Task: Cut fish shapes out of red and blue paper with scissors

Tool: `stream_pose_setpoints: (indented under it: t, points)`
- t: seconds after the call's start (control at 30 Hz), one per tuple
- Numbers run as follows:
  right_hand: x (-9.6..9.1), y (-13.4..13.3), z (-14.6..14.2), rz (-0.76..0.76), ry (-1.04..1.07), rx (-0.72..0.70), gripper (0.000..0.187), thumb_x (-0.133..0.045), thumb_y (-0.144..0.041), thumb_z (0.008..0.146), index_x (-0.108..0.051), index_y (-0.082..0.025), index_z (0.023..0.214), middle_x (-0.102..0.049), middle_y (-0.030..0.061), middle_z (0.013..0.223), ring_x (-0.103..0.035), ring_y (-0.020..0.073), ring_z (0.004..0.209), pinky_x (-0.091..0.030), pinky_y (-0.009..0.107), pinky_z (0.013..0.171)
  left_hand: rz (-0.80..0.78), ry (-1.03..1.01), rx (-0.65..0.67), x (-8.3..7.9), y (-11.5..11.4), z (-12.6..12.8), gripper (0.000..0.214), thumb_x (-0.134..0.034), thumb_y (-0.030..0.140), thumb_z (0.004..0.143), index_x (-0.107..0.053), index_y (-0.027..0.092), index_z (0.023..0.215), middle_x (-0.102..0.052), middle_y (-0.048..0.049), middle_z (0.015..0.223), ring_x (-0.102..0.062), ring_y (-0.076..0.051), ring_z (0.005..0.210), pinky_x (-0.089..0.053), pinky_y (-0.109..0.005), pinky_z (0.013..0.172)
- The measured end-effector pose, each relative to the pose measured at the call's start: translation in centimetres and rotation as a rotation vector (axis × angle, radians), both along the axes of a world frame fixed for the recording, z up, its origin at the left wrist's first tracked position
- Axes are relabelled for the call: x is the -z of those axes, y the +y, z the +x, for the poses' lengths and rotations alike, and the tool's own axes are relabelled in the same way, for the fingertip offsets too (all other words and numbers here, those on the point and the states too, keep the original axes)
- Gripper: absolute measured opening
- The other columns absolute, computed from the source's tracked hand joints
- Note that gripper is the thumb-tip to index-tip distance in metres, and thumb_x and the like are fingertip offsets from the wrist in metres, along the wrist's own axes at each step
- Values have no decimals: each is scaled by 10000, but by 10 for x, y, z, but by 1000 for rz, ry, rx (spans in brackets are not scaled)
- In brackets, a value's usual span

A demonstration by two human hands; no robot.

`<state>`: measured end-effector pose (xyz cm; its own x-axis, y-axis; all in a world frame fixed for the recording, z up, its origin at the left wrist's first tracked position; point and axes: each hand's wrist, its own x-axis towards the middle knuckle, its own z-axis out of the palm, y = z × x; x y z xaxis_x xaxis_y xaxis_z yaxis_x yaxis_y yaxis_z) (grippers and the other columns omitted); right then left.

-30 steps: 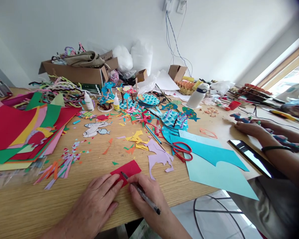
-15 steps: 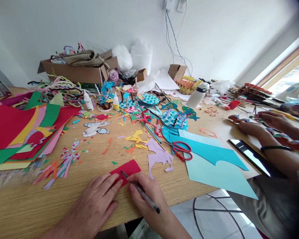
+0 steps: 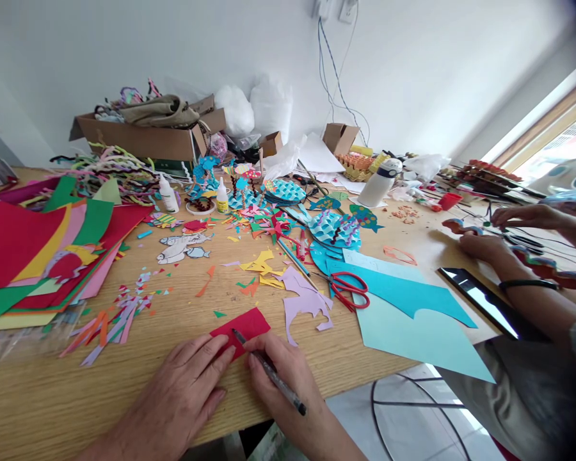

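Note:
A small piece of red paper lies on the wooden table near its front edge. My left hand rests flat on the paper's left part, fingers stretched out and holding nothing. In my right hand is a dark, see-through pen, gripped between thumb and fingers. Its tip touches or hovers just over the red paper; I cannot tell which. Right of the paper lies a cut purple sheet, and beyond that a pair of red-handled scissors.
Blue paper sheets overhang the front edge at right. Coloured sheets are stacked at left, with paper strips beside them. Glue bottles, paper fish and a white bottle stand or lie farther back. Another person's hands work at right.
My hands, the pen and the red paper stay almost in place. At right, the other person's far hand has shifted, and a yellow-handled tool is no longer seen there.

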<state>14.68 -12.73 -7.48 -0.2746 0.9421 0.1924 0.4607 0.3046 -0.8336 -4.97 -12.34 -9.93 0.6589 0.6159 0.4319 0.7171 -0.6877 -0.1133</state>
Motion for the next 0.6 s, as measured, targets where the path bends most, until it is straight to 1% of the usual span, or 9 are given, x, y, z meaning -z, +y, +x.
stream_pose_setpoints:
  t: [0.27, 0.6]
  points:
    - [4, -2, 0, 38, -4, 48, 127, -444, -144, 844, -562, -187, 867, -623, 7, 763, -572, 120, 697, -423, 214, 650, 49, 17, 22, -5, 1, 1, 314, -489, 259, 842, -596, 200, 1131, -683, -22, 1107, -585, -187, 1004, -434, -291, 864]
    - [11, -4, 0, 23, 18, 99, 130, -444, -131, 837, -552, -194, 872, -626, 4, 786, -586, 127, 723, -416, 223, 656, -31, -3, 16, 0, 0, -1, 359, -477, 306, 857, -553, 222, 1198, -662, -19, 1151, -577, -183, 1041, -438, -283, 894]
